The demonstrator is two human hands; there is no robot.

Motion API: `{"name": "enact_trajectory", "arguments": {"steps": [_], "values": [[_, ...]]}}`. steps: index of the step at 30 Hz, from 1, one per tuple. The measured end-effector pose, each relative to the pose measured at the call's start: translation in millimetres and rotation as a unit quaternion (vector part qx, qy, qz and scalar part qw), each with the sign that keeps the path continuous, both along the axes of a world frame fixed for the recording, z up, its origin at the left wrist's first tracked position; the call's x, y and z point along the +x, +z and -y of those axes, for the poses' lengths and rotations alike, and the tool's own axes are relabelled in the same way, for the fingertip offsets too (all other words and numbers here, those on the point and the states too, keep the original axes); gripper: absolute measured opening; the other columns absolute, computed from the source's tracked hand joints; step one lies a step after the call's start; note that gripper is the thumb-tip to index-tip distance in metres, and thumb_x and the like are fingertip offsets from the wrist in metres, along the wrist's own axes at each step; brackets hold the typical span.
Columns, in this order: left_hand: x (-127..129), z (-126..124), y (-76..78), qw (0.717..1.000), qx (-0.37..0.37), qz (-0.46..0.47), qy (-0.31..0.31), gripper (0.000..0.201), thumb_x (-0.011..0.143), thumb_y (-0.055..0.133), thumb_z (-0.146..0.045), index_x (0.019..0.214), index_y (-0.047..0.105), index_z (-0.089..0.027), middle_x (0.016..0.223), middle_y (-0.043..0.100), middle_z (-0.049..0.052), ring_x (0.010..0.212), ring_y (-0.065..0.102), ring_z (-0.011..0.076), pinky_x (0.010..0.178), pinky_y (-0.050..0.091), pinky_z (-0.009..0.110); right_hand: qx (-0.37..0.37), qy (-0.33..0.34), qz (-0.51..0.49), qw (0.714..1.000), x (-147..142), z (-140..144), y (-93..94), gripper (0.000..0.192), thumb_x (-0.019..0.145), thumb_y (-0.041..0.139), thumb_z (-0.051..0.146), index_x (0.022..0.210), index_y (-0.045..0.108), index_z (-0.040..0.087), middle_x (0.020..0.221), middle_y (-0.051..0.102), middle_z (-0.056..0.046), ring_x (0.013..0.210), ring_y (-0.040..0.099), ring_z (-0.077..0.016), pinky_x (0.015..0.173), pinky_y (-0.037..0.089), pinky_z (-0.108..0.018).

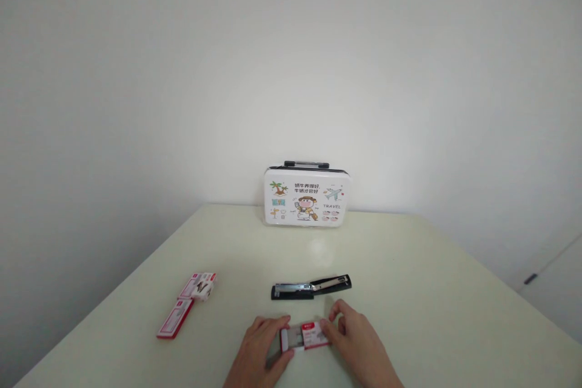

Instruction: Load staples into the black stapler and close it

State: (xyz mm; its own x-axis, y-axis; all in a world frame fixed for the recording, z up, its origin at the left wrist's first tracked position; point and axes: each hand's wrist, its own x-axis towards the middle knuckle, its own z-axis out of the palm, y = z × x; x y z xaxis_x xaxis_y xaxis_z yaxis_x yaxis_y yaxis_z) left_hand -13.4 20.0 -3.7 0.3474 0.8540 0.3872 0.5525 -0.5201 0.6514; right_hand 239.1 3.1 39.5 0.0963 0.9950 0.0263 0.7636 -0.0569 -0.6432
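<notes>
A small red-and-white staple box (315, 333) lies near the front of the table, between my two hands. Its inner tray (294, 337) is slid partway out of the sleeve to the left, with grey strips that look like staples inside. My left hand (262, 348) has thumb and fingers closed on the tray's left end. At the right end, my right hand (354, 339) pinches the printed sleeve. Just beyond the box rests a black stapler (311, 287), its top arm swung wide back to the right so that the metal channel shows.
To the left lie two red-and-white boxes, a nearer one (175, 319) and a farther one (193, 284), with a small clear pack of dark pieces (203, 288) against the farther one. A white printed case (307, 197) stands at the table's back edge by the wall.
</notes>
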Motion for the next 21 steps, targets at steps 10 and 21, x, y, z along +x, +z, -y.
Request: {"name": "enact_trajectory", "arguments": {"steps": [10, 21], "values": [[-1.8, 3.2, 16.6, 0.999, -0.009, -0.032, -0.021, 0.048, 0.084, 0.072, -0.022, 0.131, 0.065, -0.028, 0.124, 0.073, 0.005, 0.113, 0.064, 0.0231, 0.104, 0.053, 0.040, 0.072, 0.218, 0.244, 0.942, -60.8, -25.5, 48.0, 0.023, 0.070, 0.063, 0.009, 0.072, 0.081, 0.023, 0.073, 0.078, -0.011, 0.071, 0.071, -0.0271, 0.065, 0.042, -0.031], [-3.7, 4.0, 15.7, 1.000, -0.026, -0.013, -0.011, 0.053, 0.082, 0.072, -0.023, 0.133, 0.063, -0.032, 0.124, 0.072, 0.004, 0.115, 0.064, 0.0239, 0.105, 0.053, 0.042, 0.068, 0.142, -0.098, 0.983, 0.5, -8.7, 10.1, 0.016, 0.087, 0.057, 0.028, 0.084, 0.071, 0.021, 0.065, 0.058, 0.004, 0.061, 0.053, -0.0140, 0.058, 0.038, -0.024]]}}
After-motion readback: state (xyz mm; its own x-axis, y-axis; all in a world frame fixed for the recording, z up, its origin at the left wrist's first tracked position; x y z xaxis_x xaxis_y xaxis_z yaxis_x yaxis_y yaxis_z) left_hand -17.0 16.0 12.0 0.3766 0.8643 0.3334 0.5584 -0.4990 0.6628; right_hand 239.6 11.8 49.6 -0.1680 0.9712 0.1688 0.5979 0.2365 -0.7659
